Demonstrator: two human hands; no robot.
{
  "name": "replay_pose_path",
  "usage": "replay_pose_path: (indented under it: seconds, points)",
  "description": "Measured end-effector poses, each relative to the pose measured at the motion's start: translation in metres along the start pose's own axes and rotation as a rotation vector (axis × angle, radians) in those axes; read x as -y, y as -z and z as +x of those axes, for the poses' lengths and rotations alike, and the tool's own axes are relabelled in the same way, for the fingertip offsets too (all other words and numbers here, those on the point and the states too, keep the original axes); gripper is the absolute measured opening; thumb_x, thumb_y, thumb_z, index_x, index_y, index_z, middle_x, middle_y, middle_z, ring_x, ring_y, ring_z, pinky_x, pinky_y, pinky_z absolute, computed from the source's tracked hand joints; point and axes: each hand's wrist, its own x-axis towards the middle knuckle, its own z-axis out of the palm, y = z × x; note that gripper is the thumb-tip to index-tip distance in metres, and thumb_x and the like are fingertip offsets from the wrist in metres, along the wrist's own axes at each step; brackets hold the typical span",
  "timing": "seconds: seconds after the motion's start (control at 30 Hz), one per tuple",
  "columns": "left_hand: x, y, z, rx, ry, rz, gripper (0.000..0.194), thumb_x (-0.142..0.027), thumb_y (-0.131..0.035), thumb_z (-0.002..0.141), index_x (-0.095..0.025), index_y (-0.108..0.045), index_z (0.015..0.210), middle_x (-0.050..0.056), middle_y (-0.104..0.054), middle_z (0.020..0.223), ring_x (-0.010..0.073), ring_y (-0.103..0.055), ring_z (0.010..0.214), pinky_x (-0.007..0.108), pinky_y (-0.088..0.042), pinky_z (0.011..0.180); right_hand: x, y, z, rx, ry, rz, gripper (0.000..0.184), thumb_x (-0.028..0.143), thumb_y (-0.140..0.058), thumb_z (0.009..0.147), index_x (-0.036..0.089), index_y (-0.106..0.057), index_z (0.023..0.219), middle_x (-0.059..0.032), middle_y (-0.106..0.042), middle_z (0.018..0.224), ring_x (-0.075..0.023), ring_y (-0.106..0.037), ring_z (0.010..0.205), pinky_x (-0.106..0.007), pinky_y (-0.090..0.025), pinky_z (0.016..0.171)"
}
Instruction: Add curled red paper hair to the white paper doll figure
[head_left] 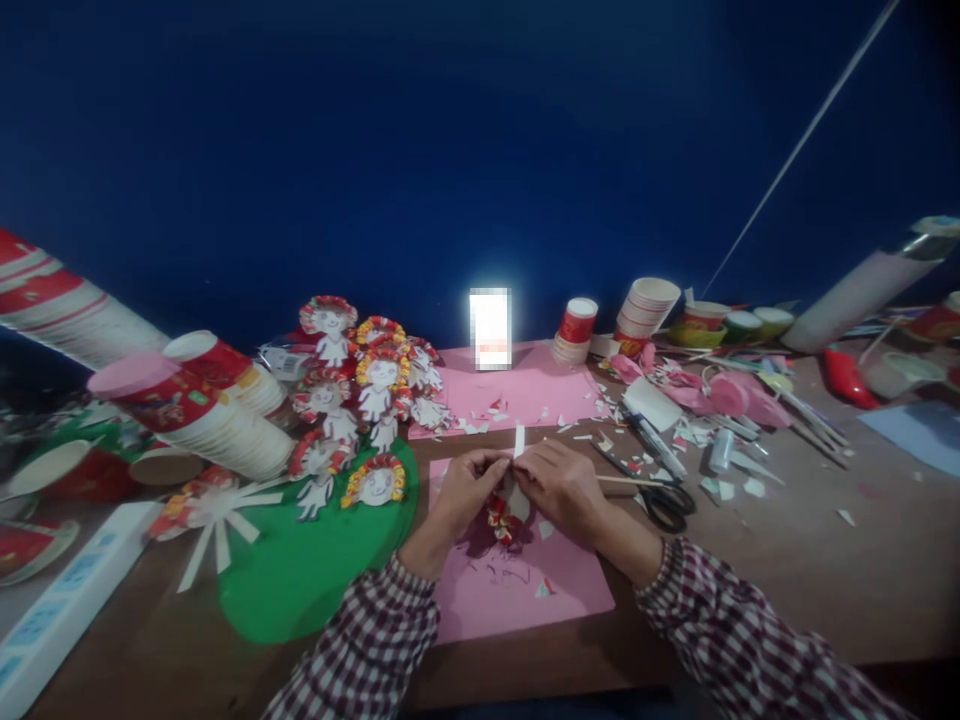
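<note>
Above the pink paper sheet (525,595), my left hand (469,490) and my right hand (561,487) meet with their fingertips together. Both are closed on a cut paper cup (504,522) with red and yellow curled edges. One white strip (519,440) of it sticks up beyond my fingers. The fingers hide much of the piece. To the left, several finished paper-cup dolls (379,375) with drawn faces stand piled up, and a doll head (375,482) lies on the green sheet (300,590). Black-handled scissors (667,505) rest right of my right hand.
Stacked paper cups (232,435) lean at the left, near a white power strip (75,610) and a cup cut into strips (217,515). A lit phone (491,330) stands at the back. Markers (658,448), paper scraps and pink crumpled paper (739,393) litter the right.
</note>
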Motion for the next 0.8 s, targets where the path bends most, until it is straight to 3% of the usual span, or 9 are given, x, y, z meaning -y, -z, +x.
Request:
replay_pose_path:
  seconds: [0.13, 0.43, 0.8]
  points:
    - [0.0011, -0.0007, 0.0001, 0.022, 0.003, 0.008, 0.031, -0.043, -0.063, 0.073, -0.012, -0.066, 0.070, 0.000, -0.056, 0.056, 0.0091, -0.046, 0.051, 0.020, -0.036, 0.050, 0.0005, 0.0014, -0.0003, -0.020, -0.014, 0.011, 0.013, 0.018, -0.048, 0.088, 0.018, -0.059, 0.082, -0.0046, -0.063, 0.078, -0.0156, -0.055, 0.076, -0.027, -0.043, 0.071]
    - [-0.0020, 0.0002, -0.0029, -0.002, -0.023, 0.012, 0.038, -0.049, -0.062, 0.073, -0.013, -0.060, 0.060, -0.002, -0.050, 0.056, 0.0088, -0.042, 0.053, 0.021, -0.033, 0.051, 0.0011, 0.0000, -0.0016, -0.031, -0.012, -0.007, 0.013, 0.018, -0.048, 0.088, 0.018, -0.059, 0.081, -0.0045, -0.063, 0.077, -0.0160, -0.054, 0.075, -0.028, -0.043, 0.070]
    - [0.0011, -0.0019, -0.0023, -0.038, -0.012, 0.039, 0.034, -0.045, -0.064, 0.071, -0.011, -0.066, 0.070, 0.002, -0.059, 0.063, 0.0105, -0.049, 0.058, 0.020, -0.037, 0.054, 0.0030, 0.0002, -0.0015, -0.047, -0.021, 0.002, 0.012, 0.018, -0.048, 0.089, 0.017, -0.060, 0.083, -0.0041, -0.063, 0.078, -0.0157, -0.054, 0.076, -0.027, -0.043, 0.071]
